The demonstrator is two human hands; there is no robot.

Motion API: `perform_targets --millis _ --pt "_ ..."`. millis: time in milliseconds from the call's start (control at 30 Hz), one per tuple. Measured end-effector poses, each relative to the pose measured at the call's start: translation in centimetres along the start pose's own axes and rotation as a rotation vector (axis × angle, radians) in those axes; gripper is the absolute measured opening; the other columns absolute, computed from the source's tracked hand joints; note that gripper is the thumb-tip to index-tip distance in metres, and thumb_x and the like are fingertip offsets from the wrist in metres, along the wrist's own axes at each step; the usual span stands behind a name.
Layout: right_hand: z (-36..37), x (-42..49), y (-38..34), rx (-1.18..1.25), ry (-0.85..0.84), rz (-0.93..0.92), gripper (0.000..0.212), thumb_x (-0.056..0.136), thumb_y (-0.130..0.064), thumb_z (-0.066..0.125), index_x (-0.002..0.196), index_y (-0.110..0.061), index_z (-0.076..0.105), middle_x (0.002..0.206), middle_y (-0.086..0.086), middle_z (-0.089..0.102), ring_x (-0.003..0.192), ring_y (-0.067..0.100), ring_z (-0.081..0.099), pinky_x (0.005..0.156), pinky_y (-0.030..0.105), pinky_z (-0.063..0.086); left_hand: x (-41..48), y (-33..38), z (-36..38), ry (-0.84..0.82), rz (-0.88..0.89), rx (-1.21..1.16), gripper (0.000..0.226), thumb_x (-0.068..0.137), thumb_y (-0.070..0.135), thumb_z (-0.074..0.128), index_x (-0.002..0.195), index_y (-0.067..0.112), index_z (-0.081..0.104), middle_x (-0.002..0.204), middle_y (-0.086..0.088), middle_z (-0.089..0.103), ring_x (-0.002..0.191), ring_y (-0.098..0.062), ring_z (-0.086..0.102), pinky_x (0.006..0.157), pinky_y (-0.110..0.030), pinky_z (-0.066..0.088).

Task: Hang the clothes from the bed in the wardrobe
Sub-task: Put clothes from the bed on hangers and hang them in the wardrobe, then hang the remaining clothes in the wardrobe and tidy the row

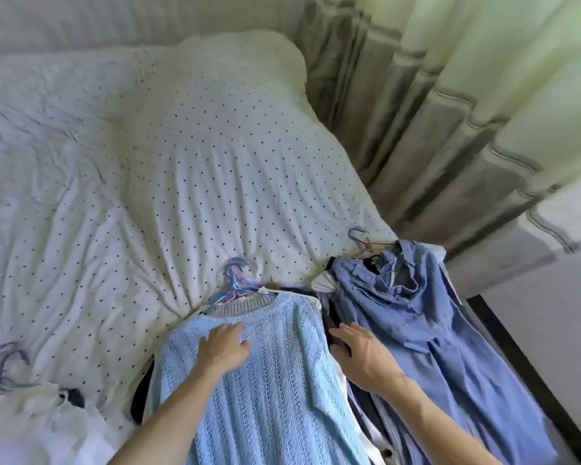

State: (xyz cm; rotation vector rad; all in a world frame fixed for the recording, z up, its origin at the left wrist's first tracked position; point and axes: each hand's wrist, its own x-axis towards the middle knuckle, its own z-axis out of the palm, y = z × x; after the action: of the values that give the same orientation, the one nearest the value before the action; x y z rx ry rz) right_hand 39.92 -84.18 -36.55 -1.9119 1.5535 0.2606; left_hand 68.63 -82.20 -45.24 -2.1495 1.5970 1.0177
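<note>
A white dotted bed cover (198,179) is wrinkled; pale curtains (483,95) hang beside it. The left hand (225,347) lies flat, fingers straight, on a light blue knit sweater (265,397) on a hanger (235,280). The right hand (366,357), open too, touches dark clothes (332,310) beside a denim shirt (426,313). Those dark clothes are mostly hidden.

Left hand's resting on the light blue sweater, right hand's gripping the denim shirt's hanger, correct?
Not quite. The head view shows the right hand open beside the denim shirt, well short of its hanger, gripping nothing. The left hand is resting on the light blue sweater.
</note>
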Motion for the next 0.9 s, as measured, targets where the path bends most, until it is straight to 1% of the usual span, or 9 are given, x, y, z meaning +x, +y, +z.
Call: perform_targets --millis 67,200,300,400,567,667,800,833,900 --pt "-1.9 -3.9 1.0 -0.021 0.064 -0.028 0.048 0.102 -0.041 0.042 0.148 -0.03 0.044 0.158 -0.002 0.037 0.151 0.016 0.021 0.12 0.03 0.02 -3.3 2.8 -0.8 0.028 0.06 0.032 0.055 0.099 0.043 0.042 0.152 0.03 0.035 0.155 0.002 0.038 0.142 -0.022 0.036 0.115 -0.046 0.032" --pt "-4.6 -11.9 4.2 -0.069 0.23 -0.089 0.046 0.104 -0.038 0.04 0.15 -0.03 0.043 0.157 -0.005 0.038 0.151 0.015 0.021 0.121 0.029 0.015 -10.0 9.3 -0.8 0.091 0.195 0.095 0.053 0.1 0.042 0.041 0.151 0.029 0.038 0.16 0.001 0.03 0.146 -0.021 0.03 0.119 -0.049 0.025" --pt "-5.8 -16.6 7.4 -0.054 0.334 -0.087 0.047 0.103 -0.04 0.041 0.15 -0.035 0.04 0.159 -0.007 0.035 0.152 0.018 0.02 0.123 0.036 0.021 -14.2 14.1 -0.2 0.137 0.288 0.125 0.053 0.101 0.041 0.04 0.152 0.029 0.036 0.162 0.0 0.026 0.148 -0.021 0.025 0.121 -0.05 0.019" --pt "-6.6 -20.7 10.5 -0.022 0.41 -0.079 0.047 0.103 -0.043 0.041 0.15 -0.039 0.039 0.158 -0.01 0.035 0.152 0.017 0.019 0.122 0.037 0.024 -17.6 18.5 0.5 0.188 0.346 0.149 0.054 0.1 0.042 0.04 0.153 0.031 0.034 0.162 0.0 0.026 0.148 -0.021 0.025 0.12 -0.047 0.02" --pt "-6.5 -26.5 15.4 0.061 0.566 -0.117 0.035 0.097 -0.03 0.058 0.132 -0.031 0.06 0.143 -0.006 0.056 0.144 0.025 0.039 0.112 0.041 0.039 -21.9 24.7 2.4 0.26 0.391 0.095 0.053 0.1 0.043 0.041 0.152 0.034 0.034 0.161 0.002 0.027 0.148 -0.019 0.025 0.121 -0.049 0.019" --pt "-6.0 -28.6 18.6 0.076 0.59 -0.088 0.04 0.096 -0.035 0.056 0.136 -0.035 0.058 0.146 -0.009 0.053 0.144 0.023 0.039 0.111 0.042 0.042 -23.4 27.7 3.6 0.301 0.398 0.075 0.052 0.1 0.042 0.042 0.151 0.034 0.034 0.161 0.003 0.028 0.147 -0.018 0.027 0.122 -0.046 0.019" --pt "-5.8 -30.5 22.1 0.078 0.58 -0.047 0.042 0.1 -0.037 0.053 0.142 -0.035 0.053 0.151 -0.01 0.045 0.148 0.019 0.03 0.118 0.035 0.03 -24.4 30.7 5.3 0.304 0.411 0.077 0.052 0.101 0.041 0.043 0.152 0.032 0.036 0.159 0.002 0.031 0.146 -0.019 0.029 0.118 -0.039 0.021" --pt "-5.8 -30.8 22.8 0.085 0.575 -0.038 0.042 0.101 -0.037 0.052 0.142 -0.035 0.052 0.151 -0.011 0.044 0.149 0.019 0.03 0.118 0.035 0.03 -24.4 31.2 5.6 0.305 0.413 0.077 0.052 0.1 0.041 0.043 0.151 0.032 0.037 0.159 0.002 0.032 0.145 -0.019 0.031 0.118 -0.038 0.023" --pt "-6.0 -30.8 24.1 0.108 0.591 -0.023 0.04 0.099 -0.037 0.056 0.139 -0.035 0.055 0.148 -0.009 0.049 0.146 0.021 0.035 0.116 0.038 0.036 -24.0 31.9 6.0 0.303 0.411 0.075 0.051 0.099 0.04 0.044 0.15 0.032 0.039 0.157 0.002 0.035 0.143 -0.02 0.034 0.117 -0.037 0.027"
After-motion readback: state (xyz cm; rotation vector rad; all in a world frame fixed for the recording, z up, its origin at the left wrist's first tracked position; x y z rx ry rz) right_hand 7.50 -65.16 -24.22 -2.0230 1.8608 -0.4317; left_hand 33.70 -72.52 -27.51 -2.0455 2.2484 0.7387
